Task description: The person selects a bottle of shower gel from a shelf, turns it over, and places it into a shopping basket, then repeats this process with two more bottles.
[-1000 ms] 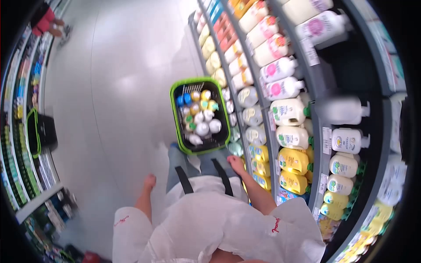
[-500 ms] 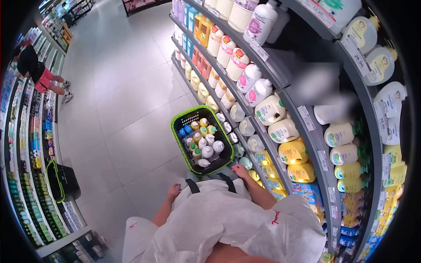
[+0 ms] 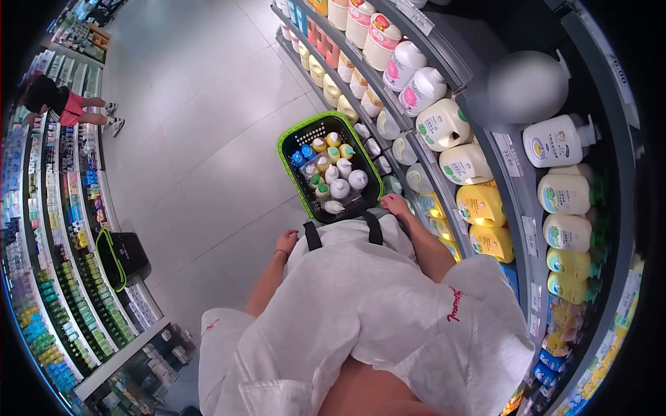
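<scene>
My left hand (image 3: 287,241) hangs beside my waist, over the floor, with its fingers loosely curled and too small to read clearly. My right hand (image 3: 395,204) is by the near right corner of a black basket with a green rim (image 3: 286,166), next to the lower shelves; whether it touches the rim cannot be made out. White pump bottles (image 3: 339,188), blue-capped bottles (image 3: 303,154) and yellow and green-topped bottles (image 3: 333,153) fill the basket, which stands in front of my legs.
Shelves of large bottles (image 3: 480,205) run along my right side. On the left are more shelves (image 3: 62,277), with a second green-rimmed basket (image 3: 125,258) beside them. A person in pink shorts (image 3: 71,109) leans toward the left shelves. Grey floor tiles (image 3: 201,104) lie between.
The basket and my hands appear higher in the view, and the right shelves look closer. The person at the left is bent further toward the shelves.
</scene>
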A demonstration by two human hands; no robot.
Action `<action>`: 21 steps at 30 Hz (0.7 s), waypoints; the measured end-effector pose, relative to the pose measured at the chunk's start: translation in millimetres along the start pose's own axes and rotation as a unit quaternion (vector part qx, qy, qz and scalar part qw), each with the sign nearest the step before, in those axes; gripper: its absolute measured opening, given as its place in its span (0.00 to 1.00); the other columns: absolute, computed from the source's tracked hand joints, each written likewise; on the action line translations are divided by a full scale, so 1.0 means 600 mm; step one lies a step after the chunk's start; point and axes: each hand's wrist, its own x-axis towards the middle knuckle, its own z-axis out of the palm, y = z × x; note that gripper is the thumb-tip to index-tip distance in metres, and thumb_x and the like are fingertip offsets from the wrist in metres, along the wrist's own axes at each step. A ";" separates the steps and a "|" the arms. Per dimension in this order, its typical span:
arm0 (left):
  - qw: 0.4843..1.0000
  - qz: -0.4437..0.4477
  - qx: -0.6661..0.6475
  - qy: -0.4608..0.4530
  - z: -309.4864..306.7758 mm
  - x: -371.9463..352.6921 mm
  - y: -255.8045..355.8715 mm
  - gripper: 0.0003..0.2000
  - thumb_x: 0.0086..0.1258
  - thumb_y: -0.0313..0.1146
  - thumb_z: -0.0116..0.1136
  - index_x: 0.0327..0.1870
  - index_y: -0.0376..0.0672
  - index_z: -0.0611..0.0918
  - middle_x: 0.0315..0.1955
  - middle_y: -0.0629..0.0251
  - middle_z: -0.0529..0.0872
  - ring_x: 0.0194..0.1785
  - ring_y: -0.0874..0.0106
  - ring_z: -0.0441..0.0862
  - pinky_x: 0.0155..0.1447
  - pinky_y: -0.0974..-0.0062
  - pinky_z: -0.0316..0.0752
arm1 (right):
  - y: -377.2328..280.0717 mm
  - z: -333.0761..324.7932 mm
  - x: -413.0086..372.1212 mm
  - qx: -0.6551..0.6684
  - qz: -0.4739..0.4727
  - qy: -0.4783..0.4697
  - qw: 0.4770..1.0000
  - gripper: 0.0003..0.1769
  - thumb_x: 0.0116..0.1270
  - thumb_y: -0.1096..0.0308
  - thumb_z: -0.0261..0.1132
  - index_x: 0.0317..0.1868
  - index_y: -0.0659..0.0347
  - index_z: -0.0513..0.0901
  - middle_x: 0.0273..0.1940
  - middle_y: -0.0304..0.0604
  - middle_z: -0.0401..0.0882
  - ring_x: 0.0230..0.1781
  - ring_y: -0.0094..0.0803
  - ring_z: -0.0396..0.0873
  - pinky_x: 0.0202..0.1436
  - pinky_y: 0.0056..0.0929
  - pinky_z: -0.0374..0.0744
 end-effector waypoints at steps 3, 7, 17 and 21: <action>0.999 -0.010 0.040 0.010 0.017 0.004 -0.015 0.15 0.61 0.38 0.52 0.44 0.43 0.83 0.38 0.55 0.85 0.43 0.64 0.82 0.49 0.70 0.75 | -0.029 -0.003 0.025 -0.057 -0.013 -0.057 0.997 0.13 0.66 0.65 0.53 0.40 0.65 0.81 0.32 0.41 0.82 0.31 0.25 0.79 0.36 0.22 0.77; 1.000 -0.017 0.021 0.016 0.026 -0.010 -0.029 0.15 0.61 0.40 0.53 0.44 0.44 0.83 0.38 0.54 0.85 0.43 0.64 0.82 0.49 0.70 0.75 | -0.056 -0.005 0.037 -0.075 -0.010 -0.103 0.992 0.13 0.65 0.65 0.54 0.39 0.65 0.81 0.32 0.41 0.82 0.30 0.25 0.79 0.35 0.22 0.78; 0.999 -0.022 0.028 0.020 0.021 -0.007 -0.008 0.16 0.62 0.43 0.52 0.44 0.44 0.83 0.37 0.52 0.85 0.42 0.61 0.82 0.48 0.69 0.75 | -0.080 -0.007 0.061 -0.076 0.010 -0.124 0.989 0.13 0.65 0.65 0.54 0.40 0.64 0.81 0.33 0.42 0.81 0.32 0.25 0.79 0.36 0.22 0.78; 0.999 -0.015 0.033 0.022 0.021 0.006 0.009 0.16 0.61 0.43 0.53 0.43 0.44 0.83 0.37 0.52 0.85 0.43 0.61 0.82 0.49 0.70 0.75 | -0.063 -0.006 0.068 -0.038 0.008 -0.121 0.992 0.13 0.65 0.66 0.55 0.41 0.66 0.80 0.33 0.42 0.81 0.33 0.25 0.80 0.37 0.22 0.78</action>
